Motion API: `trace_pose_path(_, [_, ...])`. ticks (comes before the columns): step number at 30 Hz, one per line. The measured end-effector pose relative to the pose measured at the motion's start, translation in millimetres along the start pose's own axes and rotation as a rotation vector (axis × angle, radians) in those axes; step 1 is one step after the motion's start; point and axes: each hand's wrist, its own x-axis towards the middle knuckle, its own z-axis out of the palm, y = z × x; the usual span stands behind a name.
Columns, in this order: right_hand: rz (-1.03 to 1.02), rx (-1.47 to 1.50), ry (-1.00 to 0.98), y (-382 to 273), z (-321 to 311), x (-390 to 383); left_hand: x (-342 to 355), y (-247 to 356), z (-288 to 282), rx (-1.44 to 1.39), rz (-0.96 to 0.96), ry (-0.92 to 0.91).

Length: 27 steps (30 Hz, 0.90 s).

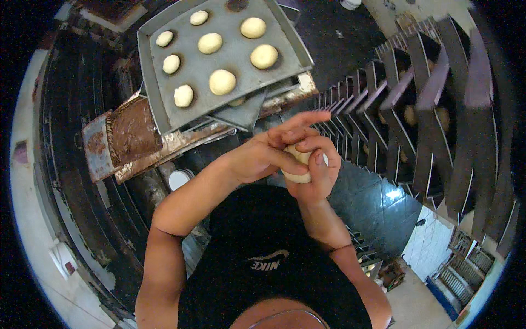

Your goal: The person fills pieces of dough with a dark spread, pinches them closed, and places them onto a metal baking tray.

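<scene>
In front of my chest, both hands are pressed around a pale dough ball (296,176). My left hand (263,156) reaches over it, with the thumb pushed against the dough and one finger stretched out past it. My right hand (319,172) wraps its curled fingers round the dough's other side. Fingers hide much of the ball. Beyond my hands, a grey metal baking tray (192,109) holds several round dough balls, such as one dough ball (222,82), spaced apart in rows.
A pan of brown, chocolate-like paste (134,131) sits left of the baking tray, on a worn ledge. Tall racks of dark trays (405,104) line the right side. A round white-lidded container (179,179) stands below my left forearm. Stacked crates (460,279) are at lower right.
</scene>
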Motion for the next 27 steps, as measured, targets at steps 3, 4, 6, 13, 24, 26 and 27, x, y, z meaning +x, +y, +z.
trace_pose_path(3, [0.100,0.038,0.109,37.5,-0.6,37.5,4.6,14.8,-44.4,-0.013,0.076,0.093])
trace_pose_path(4, [0.142,-0.017,0.161,48.8,-1.2,52.1,2.5,24.9,-61.8,0.003,0.123,0.147])
trace_pose_path(6, [0.220,-0.225,0.194,64.5,-1.1,92.6,-12.6,54.8,-100.6,0.445,0.276,0.461])
trace_pose_path(13, [0.159,-1.187,-0.287,137.4,-1.5,315.5,-87.8,144.1,-235.8,1.015,0.441,0.967])
trace_pose_path(24, [-0.192,-1.781,-0.869,260.5,-16.3,428.5,-97.7,169.7,-287.5,1.350,0.340,0.940])
trace_pose_path(26, [-0.109,-1.572,-0.570,246.1,-20.8,437.0,-100.7,163.5,-290.4,1.324,0.347,0.938])
trace_pose_path(27, [-0.044,-1.481,-0.406,231.9,-23.2,441.8,-96.5,167.6,-290.6,1.388,0.377,0.922])
